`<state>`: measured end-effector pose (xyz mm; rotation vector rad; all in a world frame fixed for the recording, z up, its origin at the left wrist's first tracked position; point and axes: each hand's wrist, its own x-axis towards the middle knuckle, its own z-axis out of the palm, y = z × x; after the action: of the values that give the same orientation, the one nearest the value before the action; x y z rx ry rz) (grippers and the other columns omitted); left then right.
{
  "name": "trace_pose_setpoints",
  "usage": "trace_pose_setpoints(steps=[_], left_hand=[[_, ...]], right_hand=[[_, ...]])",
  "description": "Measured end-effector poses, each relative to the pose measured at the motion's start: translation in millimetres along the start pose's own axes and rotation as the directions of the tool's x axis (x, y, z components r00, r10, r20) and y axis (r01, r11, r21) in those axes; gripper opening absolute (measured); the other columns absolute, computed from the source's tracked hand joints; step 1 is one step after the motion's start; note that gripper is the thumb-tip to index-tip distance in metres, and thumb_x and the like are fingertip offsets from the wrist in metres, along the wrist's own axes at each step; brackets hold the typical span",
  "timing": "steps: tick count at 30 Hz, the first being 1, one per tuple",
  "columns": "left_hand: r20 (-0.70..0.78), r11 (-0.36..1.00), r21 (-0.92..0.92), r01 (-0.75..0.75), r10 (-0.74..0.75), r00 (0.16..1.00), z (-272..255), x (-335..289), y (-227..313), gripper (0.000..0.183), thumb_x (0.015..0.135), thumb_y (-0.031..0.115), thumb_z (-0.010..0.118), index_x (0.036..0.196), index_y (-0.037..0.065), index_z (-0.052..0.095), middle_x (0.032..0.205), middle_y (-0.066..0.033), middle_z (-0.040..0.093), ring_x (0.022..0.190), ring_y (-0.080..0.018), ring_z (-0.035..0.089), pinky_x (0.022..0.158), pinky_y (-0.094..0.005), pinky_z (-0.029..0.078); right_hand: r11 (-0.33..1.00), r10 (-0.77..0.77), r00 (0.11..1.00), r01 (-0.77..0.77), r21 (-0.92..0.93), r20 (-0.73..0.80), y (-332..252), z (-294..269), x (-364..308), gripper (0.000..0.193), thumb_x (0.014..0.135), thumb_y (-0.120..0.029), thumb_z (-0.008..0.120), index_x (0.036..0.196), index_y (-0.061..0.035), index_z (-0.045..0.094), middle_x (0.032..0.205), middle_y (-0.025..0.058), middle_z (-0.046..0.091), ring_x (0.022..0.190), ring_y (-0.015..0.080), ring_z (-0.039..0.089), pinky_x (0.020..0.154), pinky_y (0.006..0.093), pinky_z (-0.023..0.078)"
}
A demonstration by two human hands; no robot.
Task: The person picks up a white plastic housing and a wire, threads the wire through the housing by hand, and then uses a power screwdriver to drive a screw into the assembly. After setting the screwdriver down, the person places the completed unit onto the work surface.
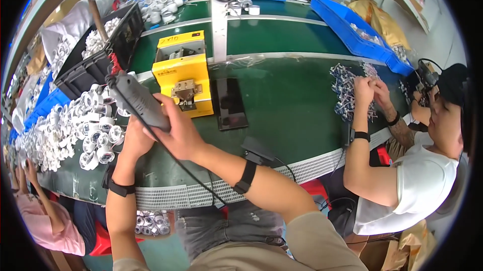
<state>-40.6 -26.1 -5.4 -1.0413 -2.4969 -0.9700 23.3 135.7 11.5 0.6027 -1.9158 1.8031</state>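
My right hand point(182, 131) is wrapped round a grey electric screwdriver point(140, 101), which slants up and to the left with its dark cord trailing down past my wrist. My left hand point(137, 139) is closed right beside the tool, under its lower part. The screwdriver covers most of its fingertips, so what they hold cannot be made out. Left of that hand spreads a pile of white round plastic housings point(95, 132) with clear fronts. A yellow bench machine point(183, 77) with a metal fixture stands just beyond my right hand.
A dark flat tablet-like device point(229, 104) lies right of the machine on the green table point(287, 100). A black crate point(100, 64) holds small white parts. Blue trays point(352, 32) stand farther back. At right a co-worker point(402, 170) handles small wired parts point(347, 90). Another person point(50, 220) sits at left.
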Motion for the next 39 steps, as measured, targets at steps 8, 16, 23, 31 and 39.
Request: trace_pose_setpoints(steps=[8,16,23,31,39], left_hand=[[0.101,0.991,-0.065,0.113,-0.106,0.989,-7,1,8,0.026,0.082,0.011,0.063,0.107,0.002,0.065,0.098,-0.0142,0.067,0.092,-0.0307,0.066,0.08,-0.0378,0.051],[0.091,0.989,0.09,-0.121,0.113,0.989,1,-3,-25,0.03,0.078,0.015,0.062,0.106,0.005,0.065,0.105,-0.0134,0.067,0.103,-0.0319,0.062,0.091,-0.0444,0.046],[0.083,0.999,0.044,0.0,-0.004,0.997,13,-1,-25,0.034,0.08,0.012,0.061,0.113,0.001,0.061,0.111,-0.017,0.065,0.106,-0.0335,0.061,0.09,-0.0416,0.047],[0.053,0.997,0.063,-0.036,0.033,0.998,8,-11,-51,0.04,0.081,0.011,0.061,0.118,-0.004,0.056,0.112,-0.0206,0.063,0.101,-0.0332,0.062,0.086,-0.0396,0.048],[0.068,0.997,0.045,0.069,-0.072,0.995,6,-13,-57,0.032,0.083,0.011,0.06,0.112,-0.003,0.058,0.106,-0.0171,0.064,0.098,-0.029,0.062,0.084,-0.0375,0.049]], right_hand=[[0.998,-0.05,0.997,0.047,-0.047,-0.054,2,8,-2,0.065,0.087,-0.031,0.069,0.136,-0.0029,0.037,0.092,0.0123,0.054,0.081,0.0241,0.056,0.075,0.0363,0.046],[0.994,-0.053,0.996,0.046,-0.102,-0.067,0,6,-1,0.066,0.086,-0.031,0.067,0.138,-0.0049,0.037,0.107,0.0209,0.061,0.096,0.0348,0.063,0.082,0.0401,0.049],[0.985,-0.149,0.963,0.125,-0.119,-0.224,9,5,-2,0.076,0.083,-0.023,0.068,0.144,-0.0047,0.027,0.107,0.0207,0.059,0.093,0.0389,0.06,0.082,0.0424,0.047],[0.997,-0.061,0.995,0.057,-0.059,-0.076,9,4,-3,0.079,0.085,-0.023,0.065,0.148,-0.0048,0.02,0.123,0.026,0.054,0.101,0.0419,0.058,0.087,0.0445,0.046],[0.987,-0.161,0.98,0.16,-0.014,-0.113,6,2,1,0.065,0.087,-0.022,0.062,0.142,-0.0034,0.033,0.123,0.0235,0.056,0.107,0.0422,0.057,0.088,0.0443,0.046]])
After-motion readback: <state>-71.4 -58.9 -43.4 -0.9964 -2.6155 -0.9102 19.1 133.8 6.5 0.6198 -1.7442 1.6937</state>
